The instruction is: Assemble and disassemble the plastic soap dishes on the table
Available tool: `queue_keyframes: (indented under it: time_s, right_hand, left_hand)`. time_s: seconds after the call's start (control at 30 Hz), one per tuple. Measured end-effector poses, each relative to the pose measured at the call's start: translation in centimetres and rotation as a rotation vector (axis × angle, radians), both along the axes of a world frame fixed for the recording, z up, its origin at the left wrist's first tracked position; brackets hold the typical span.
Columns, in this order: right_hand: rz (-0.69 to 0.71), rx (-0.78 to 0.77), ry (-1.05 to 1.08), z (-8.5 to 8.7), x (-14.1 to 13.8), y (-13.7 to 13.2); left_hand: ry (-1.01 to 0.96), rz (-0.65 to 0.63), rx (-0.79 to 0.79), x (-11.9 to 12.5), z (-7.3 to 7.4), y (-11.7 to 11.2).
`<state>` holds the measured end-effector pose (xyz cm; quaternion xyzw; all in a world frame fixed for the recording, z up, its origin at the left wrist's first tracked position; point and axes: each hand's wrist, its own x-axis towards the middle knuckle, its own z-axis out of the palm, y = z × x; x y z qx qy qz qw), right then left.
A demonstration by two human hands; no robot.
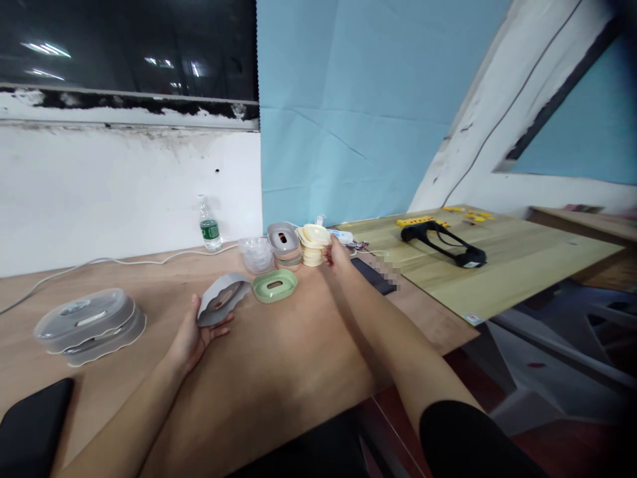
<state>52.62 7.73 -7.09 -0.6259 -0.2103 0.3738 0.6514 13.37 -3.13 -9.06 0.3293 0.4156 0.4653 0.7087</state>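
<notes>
My left hand point(199, 335) holds up a grey oval plastic dish point(223, 300) with a wavy rim and a slot in its bottom, tilted above the table. At the back of the table, the fingers of my right hand point(338, 254) are on the right edge of a cream dish point(314, 234) that tops a stack of similar cream pieces point(312, 256). A green slotted dish point(275, 285) lies on the table between my hands. Behind it stand a stack of grey dishes point(284, 239) and some clear plastic pieces point(256, 254).
Lidded grey containers point(89, 325) are stacked at the left, near a black phone-like object point(37, 425). A water bottle point(210, 226) stands by the wall beside a white cable point(124, 257). A dark phone point(373, 275) lies right of the cream stack. Farther right is a black strap-like frame point(442, 245).
</notes>
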Motion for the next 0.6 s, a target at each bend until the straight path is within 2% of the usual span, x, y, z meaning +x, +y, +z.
queue_keyframes:
  time_s: [0.3, 0.6]
  right_hand:
    - [-0.005, -0.026, -0.117, 0.66, 0.02, 0.43]
    - [0.061, -0.004, -0.038, 1.11, -0.15, 0.00]
  left_hand:
    - [-0.033, -0.009, -0.003, -0.10, -0.30, 0.12]
    - [-0.008, -0.007, 0.001, -0.02, -0.26, 0.10]
